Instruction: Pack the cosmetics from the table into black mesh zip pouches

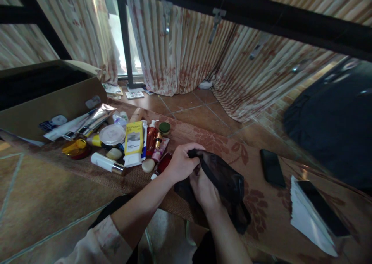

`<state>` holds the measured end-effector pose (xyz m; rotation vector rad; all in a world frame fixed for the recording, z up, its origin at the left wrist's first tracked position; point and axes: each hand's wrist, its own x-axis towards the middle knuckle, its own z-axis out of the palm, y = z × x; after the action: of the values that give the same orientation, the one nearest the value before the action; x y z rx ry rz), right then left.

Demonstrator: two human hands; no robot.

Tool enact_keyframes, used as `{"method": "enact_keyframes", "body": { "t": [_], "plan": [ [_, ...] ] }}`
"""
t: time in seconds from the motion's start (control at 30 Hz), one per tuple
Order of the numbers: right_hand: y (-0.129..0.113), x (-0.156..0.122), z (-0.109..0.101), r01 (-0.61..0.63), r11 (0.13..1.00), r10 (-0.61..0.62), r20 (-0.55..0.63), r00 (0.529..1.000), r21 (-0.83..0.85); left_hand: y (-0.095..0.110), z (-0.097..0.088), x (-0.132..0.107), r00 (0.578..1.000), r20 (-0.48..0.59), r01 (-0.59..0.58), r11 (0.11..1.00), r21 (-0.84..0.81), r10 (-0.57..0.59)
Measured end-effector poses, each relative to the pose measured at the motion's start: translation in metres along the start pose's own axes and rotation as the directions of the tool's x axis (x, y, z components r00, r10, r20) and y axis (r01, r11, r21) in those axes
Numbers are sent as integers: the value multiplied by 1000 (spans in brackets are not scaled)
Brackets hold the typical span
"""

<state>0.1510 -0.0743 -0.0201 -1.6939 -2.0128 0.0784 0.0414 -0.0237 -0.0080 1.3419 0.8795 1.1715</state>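
Note:
Black sheer fabric, apparently a mesh pouch (225, 176), lies over the cloth-covered bench between and behind my hands. My left hand (183, 163) grips its upper edge, fingers curled round the dark rim. Just below and to the right, my right hand (205, 188) is partly covered by the fabric; its fingertips meet the left hand and most of its fingers are hidden. Close by on the left are a dark red bottle (164, 162), a round pale lid (148, 165), a yellow tube (134, 138) and a red pump bottle (151, 138).
Several more cosmetics, including a white bottle (104, 162) and a round clear-lidded jar (112, 134), crowd the left. Beyond them stands a cardboard box (66, 97). Rightward lie a dark phone (272, 168), another dark phone (324, 207) and white paper (308, 217). Striped curtains (180, 47) hang behind.

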Motion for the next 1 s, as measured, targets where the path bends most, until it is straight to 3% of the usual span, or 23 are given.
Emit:
{"method": "enact_keyframes", "body": {
  "t": [0.47,0.7,0.83,1.0],
  "plan": [
    [-2,4,-8,-162,894,154,53,987,417,5,4,-5,988,97,-133,970,202,116],
    [-1,3,-13,-207,888,183,97,978,410,22,-9,-3,965,229,-195,932,307,127],
    [0,3,-14,-180,895,130,147,981,408,24,-16,-1,960,225,-241,902,359,167],
    [7,4,-16,-234,788,68,298,952,569,21,-17,-2,948,186,-316,843,436,259]
  ]
}}
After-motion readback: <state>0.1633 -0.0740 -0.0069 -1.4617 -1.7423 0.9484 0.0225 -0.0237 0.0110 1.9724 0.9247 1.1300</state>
